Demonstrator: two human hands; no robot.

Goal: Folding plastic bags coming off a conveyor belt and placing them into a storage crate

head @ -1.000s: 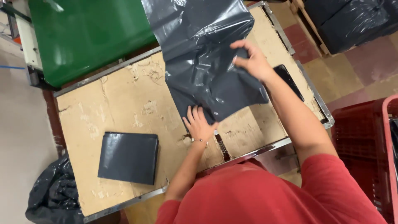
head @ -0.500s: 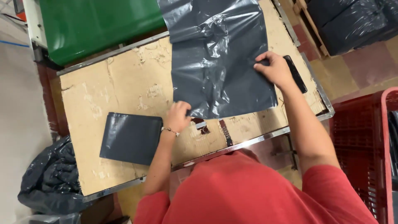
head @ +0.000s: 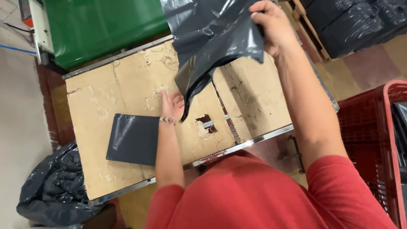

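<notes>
My right hand [head: 274, 26] grips the upper edge of a large grey plastic mailer bag [head: 212, 42] and holds it up off the cardboard-covered table [head: 123, 89]. The bag hangs crumpled, its lower corner reaching down beside my left hand [head: 171, 106]. That hand lies flat on the cardboard with fingers spread, touching the bag's hanging tip. A flat, folded dark grey package [head: 133, 139] rests on the table just left of my left forearm.
A green conveyor belt [head: 101, 25] runs behind the table. A red plastic crate [head: 373, 140] stands at the right. A dark plastic sack [head: 53, 186] sits on the floor at lower left, with more dark bags [head: 356, 21] on a pallet at upper right.
The grey bag lay spread flat on the table; my right hand has now lifted it up and it hangs crumpled. My left hand stayed on the cardboard near its lower corner.
</notes>
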